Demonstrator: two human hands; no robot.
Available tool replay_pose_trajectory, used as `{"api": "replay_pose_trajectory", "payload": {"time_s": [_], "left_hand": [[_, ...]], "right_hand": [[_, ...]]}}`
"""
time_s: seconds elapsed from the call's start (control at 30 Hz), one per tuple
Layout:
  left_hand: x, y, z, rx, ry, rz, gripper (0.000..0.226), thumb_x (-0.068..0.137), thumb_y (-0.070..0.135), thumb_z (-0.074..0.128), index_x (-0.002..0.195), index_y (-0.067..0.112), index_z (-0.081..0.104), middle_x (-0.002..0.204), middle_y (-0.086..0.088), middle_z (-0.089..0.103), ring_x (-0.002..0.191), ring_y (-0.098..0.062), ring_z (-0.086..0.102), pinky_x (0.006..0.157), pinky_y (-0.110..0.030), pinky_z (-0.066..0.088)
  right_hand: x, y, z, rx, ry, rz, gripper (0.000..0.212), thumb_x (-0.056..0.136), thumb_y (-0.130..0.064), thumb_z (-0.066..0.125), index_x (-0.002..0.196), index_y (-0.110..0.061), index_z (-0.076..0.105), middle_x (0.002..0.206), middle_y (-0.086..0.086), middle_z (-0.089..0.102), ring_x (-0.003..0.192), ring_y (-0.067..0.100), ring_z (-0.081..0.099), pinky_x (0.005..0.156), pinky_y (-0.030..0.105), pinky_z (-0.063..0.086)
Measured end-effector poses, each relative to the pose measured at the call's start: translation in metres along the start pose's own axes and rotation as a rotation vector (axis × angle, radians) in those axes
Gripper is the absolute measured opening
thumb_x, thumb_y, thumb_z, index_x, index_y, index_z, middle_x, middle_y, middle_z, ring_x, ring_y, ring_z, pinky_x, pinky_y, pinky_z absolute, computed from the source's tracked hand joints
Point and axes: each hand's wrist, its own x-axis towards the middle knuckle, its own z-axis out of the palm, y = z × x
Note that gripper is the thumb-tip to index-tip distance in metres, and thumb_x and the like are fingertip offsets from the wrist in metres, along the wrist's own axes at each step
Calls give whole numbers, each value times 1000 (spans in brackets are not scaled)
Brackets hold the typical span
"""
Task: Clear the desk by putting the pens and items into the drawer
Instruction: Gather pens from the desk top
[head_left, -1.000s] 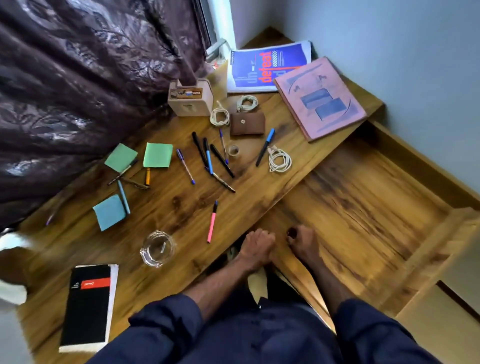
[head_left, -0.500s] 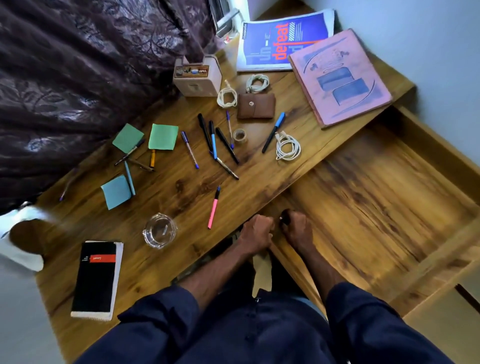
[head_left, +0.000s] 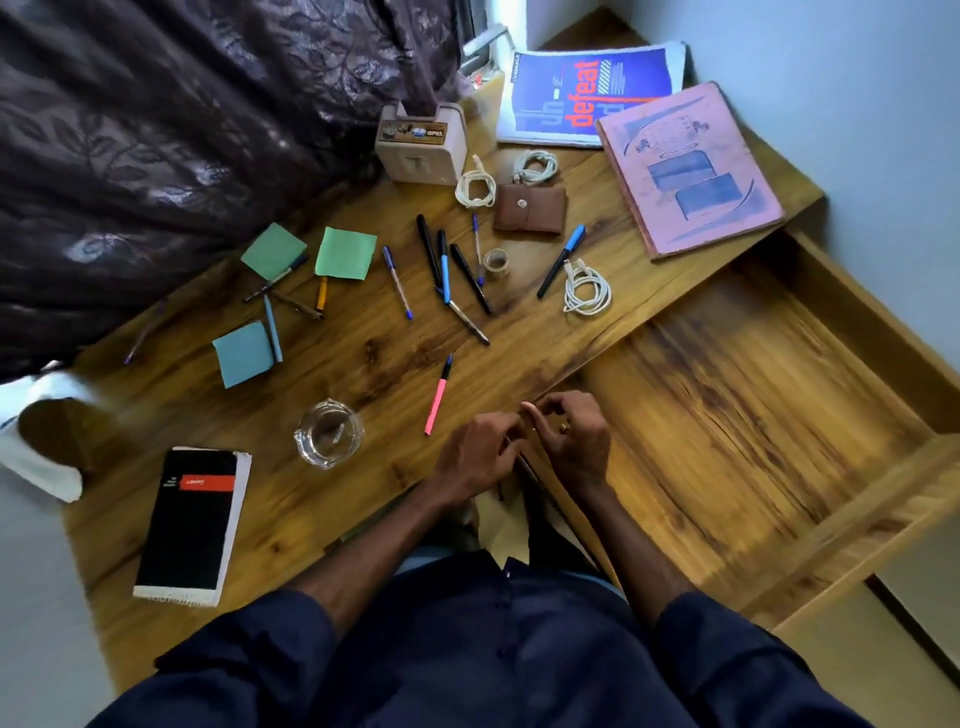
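Drawer (head_left: 753, 405) pulled out; left hand (head_left: 475, 452), right hand (head_left: 574, 441) loosely curled, empty — pink pen (head_left: 438, 396), ashtray (head_left: 328, 434) near.

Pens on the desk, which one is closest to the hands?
The pink pen with the black cap, lying alone near the front edge of the desk, beside the left hand. All the other pens lie farther back.

- The left hand (head_left: 478, 457) and right hand (head_left: 571, 441) curl close together; whether either pinches anything, I cannot tell.
- The drawer (head_left: 753, 405) runs off the right edge, its grain smeared.
- A purple pen (head_left: 145, 332) by the curtain (head_left: 156, 130) is a blur.
- The pink book (head_left: 691, 166) covers a corner of the blue magazine (head_left: 582, 88).
- Something in the glass ashtray (head_left: 306, 452) is too small to name.
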Motion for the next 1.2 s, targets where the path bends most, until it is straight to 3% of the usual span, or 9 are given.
{"api": "replay_pose_trajectory", "payload": {"time_s": [0.13, 0.27, 0.43, 0.67, 0.77, 0.9, 1.0, 1.07, 1.2], "left_hand": [[-29, -29, -44, -31, 165, -115, 23, 92, 24, 68, 116, 26, 70, 93, 16, 64, 72, -6, 60, 63, -22, 50], [-66, -87, -80, -42, 296, -261, 14, 91, 23, 66, 102, 27, 73, 95, 12, 73, 67, -1, 59, 64, -24, 52], [-122, -159, -102, -60, 475, -564, 13, 91, 32, 66, 101, 25, 70, 102, 6, 72, 92, -16, 66, 75, -28, 50], [-154, -212, -98, -243, 402, -755, 21, 82, 26, 73, 101, 20, 68, 104, -1, 73, 100, -22, 67, 88, -37, 55], [-151, -223, -94, -334, 404, -756, 27, 85, 34, 74, 104, 16, 69, 103, 0, 73, 97, -19, 68, 88, -38, 56], [-153, -229, -97, -489, 458, -731, 19, 87, 32, 76, 94, 15, 73, 87, -4, 76, 79, -20, 73, 78, -43, 62], [-165, -232, -111, -507, 562, -716, 20, 87, 26, 77, 96, 8, 75, 89, -7, 78, 78, -18, 73, 74, -33, 61], [-174, -236, -126, -541, 631, -725, 22, 87, 27, 78, 96, 7, 76, 89, -4, 77, 75, -13, 71, 67, -22, 57], [-197, -252, -155, -613, 735, -789, 18, 86, 22, 78, 86, 4, 78, 77, -7, 77, 65, -13, 71, 56, -21, 56]], "right_hand": [[8, -57, 31, 38, -108, -132, 23, 90, -37, 74, 87, -16, 67, 85, -3, 64, 79, 11, 56, 68, 22, 45], [16, -107, 79, 73, -232, -247, 15, 91, -32, 72, 93, -19, 67, 88, -6, 65, 76, 9, 58, 64, 26, 49], [13, -158, 155, -45, -474, -189, 24, 86, -42, 65, 95, -20, 65, 90, 0, 67, 74, 17, 63, 62, 43, 55], [7, -192, 205, -292, -605, 41, 25, 79, -29, 66, 85, -5, 71, 87, 22, 70, 84, 40, 68, 58, 39, 43], [9, -200, 201, -282, -589, 55, 24, 72, -25, 71, 68, -1, 70, 67, 28, 52, 64, 19, 69, 51, 31, 34], [6, -225, 191, -234, -516, 15, 28, 75, -25, 77, 58, -5, 67, 40, 1, 45, 44, 5, 53, 36, 15, 22], [10, -253, 193, -195, -481, -48, 22, 73, -24, 80, 61, -9, 70, 51, -1, 62, 50, 16, 63, 35, 13, 22], [15, -272, 197, -120, -511, -97, 18, 74, -20, 82, 63, -15, 69, 59, -3, 68, 49, 9, 61, 37, 10, 26], [17, -308, 216, -17, -576, -210, 14, 76, -19, 80, 70, -22, 68, 64, -14, 66, 46, -8, 55, 43, 8, 35]]}}
